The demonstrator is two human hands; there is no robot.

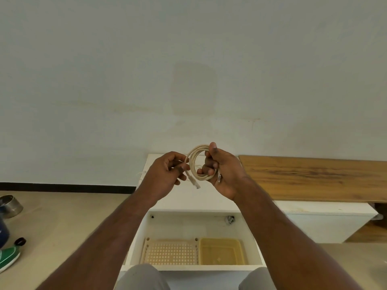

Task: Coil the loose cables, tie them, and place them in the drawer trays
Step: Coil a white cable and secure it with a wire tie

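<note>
Head view. A beige cable (198,164), wound into a round coil of several loops, is held in the air above the open drawer (191,229) of a white cabinet (188,195).

The right hand (222,172) is placed on the coil's right side: the thumb is laid over the top of the loops and the fingers (206,169) are curled through the ring from behind, so the coil is gripped. One plug (219,178) is seen against the palm of this hand.

The left hand (167,174) is set at the coil's left edge, fingers curled, with the free end of the cable pinched between thumb and fingertips. A short tail hangs down from this pinch and ends in a clear plug (196,185), dangling just below the coil.

Inside the drawer, below the coil, two trays are seen side by side and touching: a perforated beige tray (146,251) on the left and a translucent yellow tray (240,251) on the right. A small metal fitting (229,219) is fixed to the drawer's back wall.

To the right of the cabinet, a wooden-topped table (314,176) is noted against the wall. To the left of the cabinet, on the floor (62,216), a metal bowl (10,206), a small black ring (20,241) and a green shoe (8,258) are recorded. Grey-clad knees (142,277) are visible at the drawer's near edge.
</note>
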